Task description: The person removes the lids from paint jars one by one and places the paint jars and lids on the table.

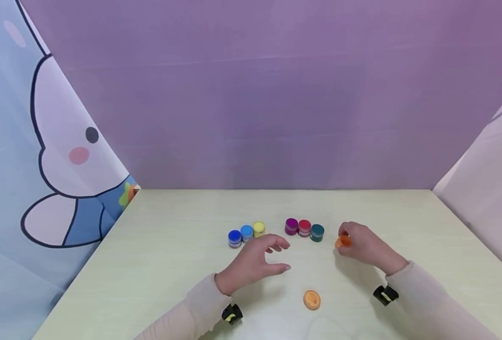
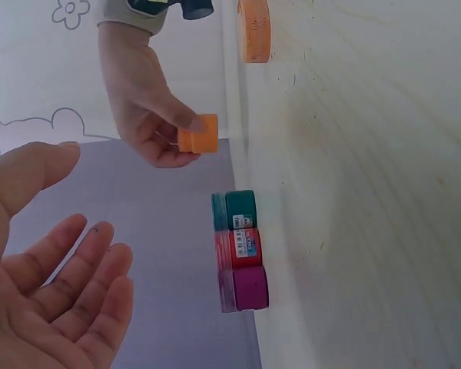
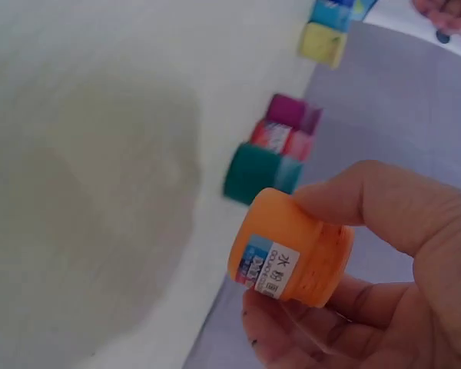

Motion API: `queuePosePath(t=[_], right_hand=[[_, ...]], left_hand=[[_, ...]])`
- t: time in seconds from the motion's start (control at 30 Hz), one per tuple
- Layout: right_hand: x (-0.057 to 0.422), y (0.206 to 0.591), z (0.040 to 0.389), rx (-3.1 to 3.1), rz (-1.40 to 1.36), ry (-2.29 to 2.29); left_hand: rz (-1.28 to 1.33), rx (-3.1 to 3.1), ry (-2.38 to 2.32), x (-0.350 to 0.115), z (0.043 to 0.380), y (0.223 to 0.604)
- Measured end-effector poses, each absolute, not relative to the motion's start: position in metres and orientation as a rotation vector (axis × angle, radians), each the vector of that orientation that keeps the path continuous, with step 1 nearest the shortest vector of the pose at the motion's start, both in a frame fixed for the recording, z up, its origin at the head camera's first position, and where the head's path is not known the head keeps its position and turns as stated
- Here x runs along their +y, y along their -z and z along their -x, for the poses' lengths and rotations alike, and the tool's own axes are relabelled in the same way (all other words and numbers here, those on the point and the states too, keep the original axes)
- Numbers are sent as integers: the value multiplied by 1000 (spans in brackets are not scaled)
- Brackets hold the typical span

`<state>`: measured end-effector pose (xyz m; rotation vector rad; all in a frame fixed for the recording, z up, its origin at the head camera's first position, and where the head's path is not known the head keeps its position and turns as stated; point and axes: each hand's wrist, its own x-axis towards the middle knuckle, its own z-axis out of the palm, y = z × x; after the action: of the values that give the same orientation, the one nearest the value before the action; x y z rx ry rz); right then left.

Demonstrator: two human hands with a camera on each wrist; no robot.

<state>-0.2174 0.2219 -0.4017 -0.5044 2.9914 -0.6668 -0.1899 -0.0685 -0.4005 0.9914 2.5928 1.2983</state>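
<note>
The right hand (image 1: 365, 243) pinches an orange jar (image 3: 270, 234), held above the tabletop (image 1: 170, 245) to the right of a green jar (image 1: 317, 233). The left hand (image 1: 251, 263), near a yellow jar (image 1: 259, 228), is spread and empty. An orange lid (image 1: 312, 300) lies on the tabletop between the sleeves (image 1: 200, 300).

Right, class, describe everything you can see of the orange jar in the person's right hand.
The orange jar is small, round and plastic-looking, with a smooth body, a narrower ridged neck and a white-and-blue label bearing dark print. Its mouth looks open. The right hand pinches it, roughly upright, above the table, right of the green jar.
</note>
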Motion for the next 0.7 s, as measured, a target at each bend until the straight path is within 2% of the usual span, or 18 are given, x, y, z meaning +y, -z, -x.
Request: queuePosePath(t=[0.27,0.7], right_hand=[[230,410,234,2953,558,640],[222,418,247,2895,479,614]], left_hand=[[-1011,2610,-1243,-69,192,400],[-984,2628,-1171,-70,193,402]])
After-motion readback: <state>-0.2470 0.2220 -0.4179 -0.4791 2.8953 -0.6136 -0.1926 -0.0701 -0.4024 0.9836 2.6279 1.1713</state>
